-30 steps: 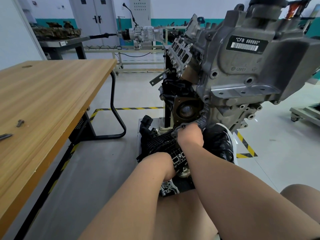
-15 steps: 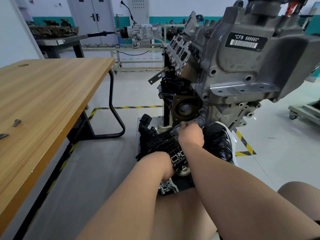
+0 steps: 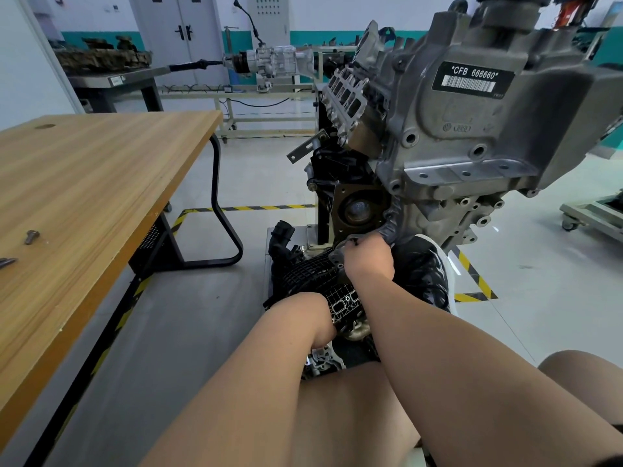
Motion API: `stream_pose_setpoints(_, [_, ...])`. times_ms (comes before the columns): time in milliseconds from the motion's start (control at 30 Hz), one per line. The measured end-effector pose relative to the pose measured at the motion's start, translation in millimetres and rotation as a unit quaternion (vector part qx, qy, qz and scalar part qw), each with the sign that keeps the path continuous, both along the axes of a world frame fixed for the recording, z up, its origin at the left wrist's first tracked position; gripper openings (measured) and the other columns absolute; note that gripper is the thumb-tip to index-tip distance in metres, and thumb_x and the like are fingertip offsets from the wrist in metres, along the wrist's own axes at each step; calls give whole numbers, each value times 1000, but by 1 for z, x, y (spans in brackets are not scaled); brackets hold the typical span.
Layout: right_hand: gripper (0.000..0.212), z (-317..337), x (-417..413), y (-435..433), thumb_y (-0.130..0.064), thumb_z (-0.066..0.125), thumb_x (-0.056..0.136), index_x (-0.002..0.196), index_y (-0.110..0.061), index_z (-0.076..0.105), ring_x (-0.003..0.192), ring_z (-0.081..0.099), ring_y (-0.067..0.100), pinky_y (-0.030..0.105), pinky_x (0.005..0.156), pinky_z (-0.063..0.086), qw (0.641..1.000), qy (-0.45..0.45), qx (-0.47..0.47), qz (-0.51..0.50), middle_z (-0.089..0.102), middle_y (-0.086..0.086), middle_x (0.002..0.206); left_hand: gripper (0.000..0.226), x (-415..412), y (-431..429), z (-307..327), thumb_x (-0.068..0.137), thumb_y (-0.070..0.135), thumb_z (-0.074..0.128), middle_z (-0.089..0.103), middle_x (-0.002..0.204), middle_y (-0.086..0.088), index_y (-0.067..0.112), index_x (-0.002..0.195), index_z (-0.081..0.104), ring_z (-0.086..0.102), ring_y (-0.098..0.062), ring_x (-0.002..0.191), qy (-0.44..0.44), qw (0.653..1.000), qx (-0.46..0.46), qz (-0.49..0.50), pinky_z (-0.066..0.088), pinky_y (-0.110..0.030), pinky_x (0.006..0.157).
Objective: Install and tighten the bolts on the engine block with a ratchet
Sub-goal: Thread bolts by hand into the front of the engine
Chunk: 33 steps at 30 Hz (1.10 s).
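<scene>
The grey engine block (image 3: 472,146) hangs on a stand at the right. A black ribbed intake manifold (image 3: 310,274) lies against its lower end. My right hand (image 3: 369,259) is up at the manifold's top flange, and its fingertips pinch a small dark bolt (image 3: 354,242) there. My left hand (image 3: 317,318) is lower, curled under the manifold's near edge and holding it; its fingertips are hidden. A loose bolt (image 3: 32,236) lies on the wooden table (image 3: 101,183), and a metal tool tip (image 3: 6,262) shows at the frame's left edge. I see no ratchet.
The table's black legs (image 3: 219,210) stand close to the left of the engine stand. Yellow-black tape (image 3: 475,281) marks the floor around it. A gearbox on a rack (image 3: 276,60) is at the back, and a wheeled cart (image 3: 590,217) at the right. My bare knees fill the foreground.
Both hands stay where they were. The fingers of my right hand shift slightly at the bolt, and my view has drifted a little.
</scene>
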State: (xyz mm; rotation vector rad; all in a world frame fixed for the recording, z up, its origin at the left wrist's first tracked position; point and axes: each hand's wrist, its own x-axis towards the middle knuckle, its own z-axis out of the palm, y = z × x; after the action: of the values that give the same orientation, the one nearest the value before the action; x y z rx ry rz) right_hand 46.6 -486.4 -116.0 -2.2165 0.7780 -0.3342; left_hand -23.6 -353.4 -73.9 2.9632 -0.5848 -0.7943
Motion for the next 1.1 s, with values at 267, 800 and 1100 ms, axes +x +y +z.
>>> stream_pose_setpoints(267, [43, 2, -5, 2, -43, 48, 97, 108, -3, 56, 89, 64, 36, 35, 66, 46, 999, -5, -31, 5, 68, 15, 99, 20, 8, 3, -3, 92, 28, 54, 55, 81, -4, 10, 93, 62, 53, -21, 73, -19, 999, -42, 9, 46, -30, 64])
stream_pose_setpoints(800, [49, -3, -1, -5, -39, 58, 92, 112, 5, 56, 104, 59, 48, 47, 85, 48, 999, -13, -38, 7, 62, 32, 111, 44, 8, 205, 101, 87, 34, 54, 47, 125, -12, 14, 126, 53, 37, -34, 116, -488, 831, -9, 267, 35, -44, 92])
stream_pose_setpoints(1100, [42, 8, -12, 6, -34, 51, 97, 102, 6, 61, 98, 62, 46, 43, 76, 46, 1000, -16, -21, 6, 65, 30, 104, 49, -20, 281, 60, 83, 31, 60, 47, 124, -25, 4, 125, 57, 37, -44, 117, -489, 764, -16, 422, 32, -53, 99])
